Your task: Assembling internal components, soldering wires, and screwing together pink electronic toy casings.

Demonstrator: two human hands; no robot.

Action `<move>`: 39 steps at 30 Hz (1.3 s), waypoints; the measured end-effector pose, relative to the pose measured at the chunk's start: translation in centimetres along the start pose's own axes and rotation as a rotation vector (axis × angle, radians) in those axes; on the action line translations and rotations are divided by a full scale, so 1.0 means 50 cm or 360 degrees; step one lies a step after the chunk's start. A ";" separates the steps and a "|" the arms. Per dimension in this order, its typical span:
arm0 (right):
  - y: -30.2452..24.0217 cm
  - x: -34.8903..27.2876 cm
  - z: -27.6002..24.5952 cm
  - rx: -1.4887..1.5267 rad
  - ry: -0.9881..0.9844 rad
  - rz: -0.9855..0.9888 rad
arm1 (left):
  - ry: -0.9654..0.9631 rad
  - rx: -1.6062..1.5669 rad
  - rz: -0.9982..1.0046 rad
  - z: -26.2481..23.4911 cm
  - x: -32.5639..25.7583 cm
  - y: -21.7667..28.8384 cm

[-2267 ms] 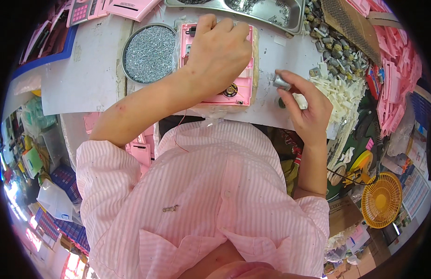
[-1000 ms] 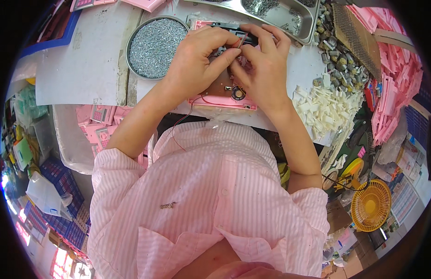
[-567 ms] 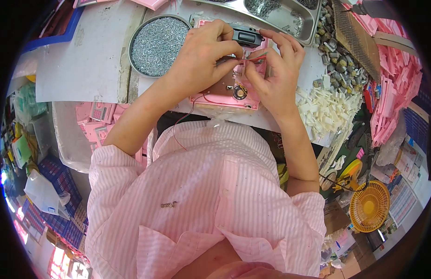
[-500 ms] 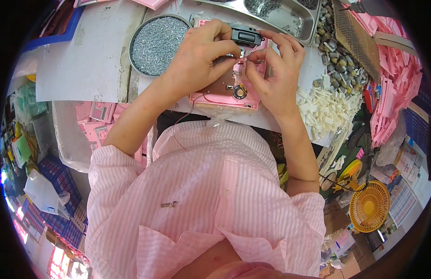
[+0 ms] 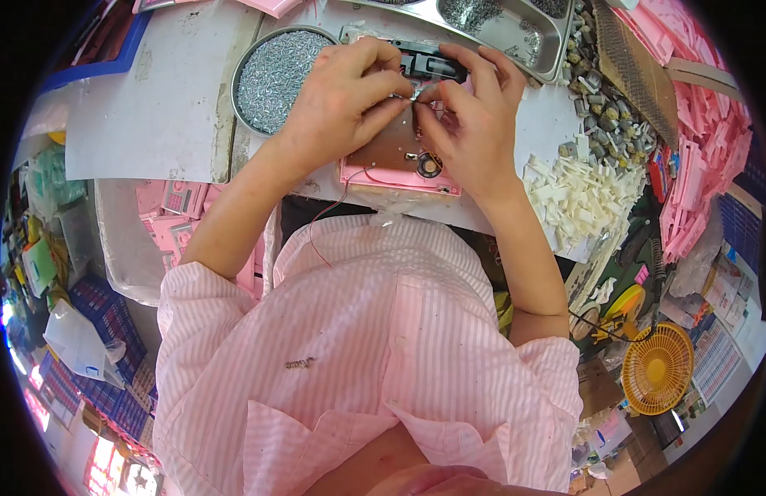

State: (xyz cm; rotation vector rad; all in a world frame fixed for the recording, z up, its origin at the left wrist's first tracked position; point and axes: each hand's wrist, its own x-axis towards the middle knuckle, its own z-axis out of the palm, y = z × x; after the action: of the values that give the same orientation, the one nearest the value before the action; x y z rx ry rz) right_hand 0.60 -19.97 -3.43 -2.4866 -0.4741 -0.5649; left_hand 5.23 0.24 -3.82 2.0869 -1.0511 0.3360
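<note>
A pink plastic housing (image 5: 391,175) with a brown circuit board (image 5: 383,150) lies in front of me on the table. My left hand (image 5: 347,99) is over its left side, thumb and forefinger pinched. Almost touching them, the pinched fingertips of my right hand (image 5: 474,124) meet over the board. Between the fingertips is a thin wire, mostly hidden. A black plastic part (image 5: 432,64) sits at the housing's far end, beside my right fingers. A small round speaker (image 5: 430,164) lies at the near right, and a red wire (image 5: 345,194) hangs off the near edge.
A round pan of screws (image 5: 285,78) stands left of the housing. A metal tray (image 5: 548,58) with screws is at the back. To the right lie white plastic pieces (image 5: 577,198), small motors (image 5: 602,116) and pink parts (image 5: 689,190). A bin of pink housings (image 5: 127,240) is lower left.
Both hands have shifted slightly left, their pinched fingertips drawing closer together. My right hand now covers more of the housing's right side, and the black part has tilted or shifted left a little.
</note>
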 end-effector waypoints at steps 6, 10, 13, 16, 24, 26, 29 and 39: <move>-0.009 -0.016 -0.025 0.0077 0.0130 -0.0034 | 0.0031 0.0133 0.0160 -0.009 -0.032 0.030; -0.033 -0.050 -0.041 0.0631 -0.0045 0.0464 | 0.0218 0.0695 -0.0357 -0.007 -0.047 0.032; -0.045 -0.053 -0.053 0.1111 -0.0110 0.0670 | 0.0487 0.0408 -0.0352 0.010 -0.030 0.066; -0.027 -0.044 -0.070 0.0961 -0.0167 0.0350 | 0.0108 -0.0272 -0.0372 0.002 0.001 0.110; 0.054 -0.087 -0.132 0.0497 -0.0086 -0.0039 | -0.0558 -0.0894 -0.0740 0.013 0.045 0.080; 0.083 -0.140 -0.178 0.0504 0.0117 0.0108 | -0.0495 -0.0849 -0.0731 0.021 0.044 0.081; 0.147 -0.297 -0.321 0.0415 0.1064 0.1354 | -0.0303 -0.0777 -0.0637 0.023 0.031 0.077; 0.264 -0.550 -0.589 0.0200 0.1877 0.1785 | -0.0288 -0.0669 -0.0635 0.014 0.059 0.121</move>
State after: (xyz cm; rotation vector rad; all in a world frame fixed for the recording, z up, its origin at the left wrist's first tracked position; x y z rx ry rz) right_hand -25.58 -53.08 0.23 -1.4810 1.1752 -1.2054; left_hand 2.34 -4.19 0.38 1.9024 -0.7033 -0.2566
